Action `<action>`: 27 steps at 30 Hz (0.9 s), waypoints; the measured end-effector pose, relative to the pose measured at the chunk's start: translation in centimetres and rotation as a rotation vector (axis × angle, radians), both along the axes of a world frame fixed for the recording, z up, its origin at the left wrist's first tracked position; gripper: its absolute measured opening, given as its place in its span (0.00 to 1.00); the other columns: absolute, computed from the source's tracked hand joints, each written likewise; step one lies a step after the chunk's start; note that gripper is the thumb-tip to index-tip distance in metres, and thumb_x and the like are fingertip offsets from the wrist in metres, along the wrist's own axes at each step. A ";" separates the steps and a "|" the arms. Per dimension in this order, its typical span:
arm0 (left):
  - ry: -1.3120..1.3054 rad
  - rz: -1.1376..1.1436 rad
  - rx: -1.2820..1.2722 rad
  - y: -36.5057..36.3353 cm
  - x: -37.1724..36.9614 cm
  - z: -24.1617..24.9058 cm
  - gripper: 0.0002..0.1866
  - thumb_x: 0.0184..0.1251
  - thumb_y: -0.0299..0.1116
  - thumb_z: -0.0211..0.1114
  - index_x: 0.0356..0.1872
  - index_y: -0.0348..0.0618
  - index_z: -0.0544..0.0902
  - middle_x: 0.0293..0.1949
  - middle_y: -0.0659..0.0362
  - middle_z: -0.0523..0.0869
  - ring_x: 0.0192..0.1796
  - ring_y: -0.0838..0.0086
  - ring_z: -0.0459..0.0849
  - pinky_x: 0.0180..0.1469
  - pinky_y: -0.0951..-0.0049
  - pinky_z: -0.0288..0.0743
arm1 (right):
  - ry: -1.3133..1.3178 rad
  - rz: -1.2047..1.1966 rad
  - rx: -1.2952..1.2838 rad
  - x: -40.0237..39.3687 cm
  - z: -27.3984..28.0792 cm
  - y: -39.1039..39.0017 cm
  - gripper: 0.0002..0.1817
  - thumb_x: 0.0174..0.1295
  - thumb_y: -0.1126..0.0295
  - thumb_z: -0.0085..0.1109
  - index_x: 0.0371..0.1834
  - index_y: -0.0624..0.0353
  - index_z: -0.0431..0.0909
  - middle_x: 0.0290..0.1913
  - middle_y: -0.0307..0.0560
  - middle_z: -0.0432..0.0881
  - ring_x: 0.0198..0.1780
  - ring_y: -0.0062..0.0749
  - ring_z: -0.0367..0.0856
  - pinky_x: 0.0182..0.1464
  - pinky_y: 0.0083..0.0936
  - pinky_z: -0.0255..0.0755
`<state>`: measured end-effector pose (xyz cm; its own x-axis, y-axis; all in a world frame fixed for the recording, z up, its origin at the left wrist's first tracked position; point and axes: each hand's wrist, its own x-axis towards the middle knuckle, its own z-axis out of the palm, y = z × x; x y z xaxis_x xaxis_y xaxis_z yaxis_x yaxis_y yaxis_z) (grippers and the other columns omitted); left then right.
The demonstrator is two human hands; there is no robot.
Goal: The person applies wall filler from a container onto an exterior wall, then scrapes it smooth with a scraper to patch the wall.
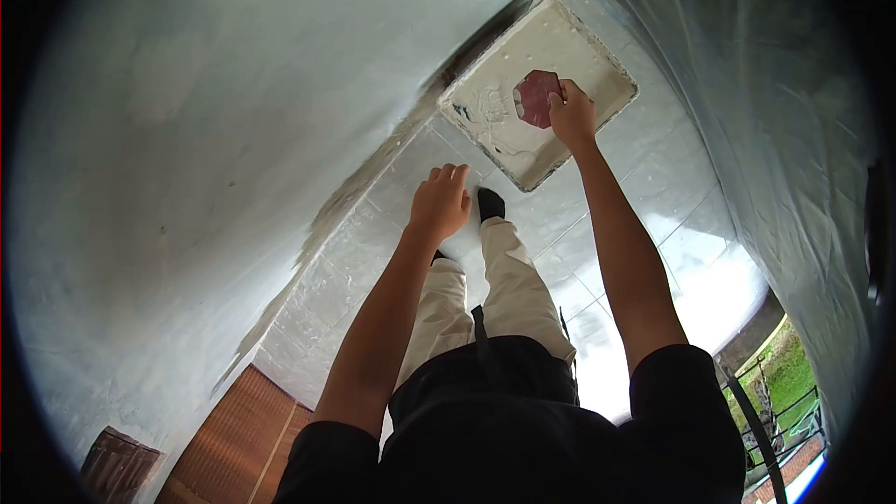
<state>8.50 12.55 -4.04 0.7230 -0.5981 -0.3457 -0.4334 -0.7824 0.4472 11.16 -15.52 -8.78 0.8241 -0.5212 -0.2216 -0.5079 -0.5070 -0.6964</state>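
While outstretched, right hand point(574, 119) over tray point(583, 51).

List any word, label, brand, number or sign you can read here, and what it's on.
None: no lettering shows on the red scraper in the right hand, the tray, the wall or the black shirt. No tiny or blurred text stands out either.

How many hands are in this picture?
2: the right hand holds a reddish flat tool over the tray; the left hand hovers above the tiled floor, holding nothing visible.
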 end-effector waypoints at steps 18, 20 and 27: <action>0.187 0.062 0.008 -1.6 -1.5 -3.8 0.24 0.66 0.29 0.64 0.63 0.41 0.71 0.57 0.48 0.79 0.57 0.51 0.79 0.56 0.55 0.78 | -0.082 0.018 -0.168 1.6 -5.9 3.0 0.09 0.65 0.70 0.59 0.45 0.60 0.81 0.34 0.60 0.87 0.39 0.58 0.87 0.45 0.48 0.79; 0.192 0.061 0.005 -1.4 -1.5 -3.9 0.24 0.66 0.29 0.64 0.63 0.41 0.71 0.57 0.48 0.79 0.57 0.51 0.79 0.55 0.55 0.79 | -0.061 0.027 -0.212 1.8 -5.7 3.2 0.09 0.64 0.70 0.60 0.44 0.60 0.81 0.34 0.60 0.87 0.39 0.57 0.87 0.45 0.48 0.79; 0.219 0.088 -0.006 -0.7 -2.2 -4.4 0.24 0.66 0.29 0.63 0.62 0.41 0.71 0.57 0.48 0.79 0.57 0.51 0.79 0.56 0.56 0.78 | 0.012 0.100 -0.157 3.5 -6.7 1.0 0.10 0.64 0.67 0.59 0.43 0.59 0.82 0.37 0.61 0.87 0.41 0.60 0.86 0.47 0.48 0.79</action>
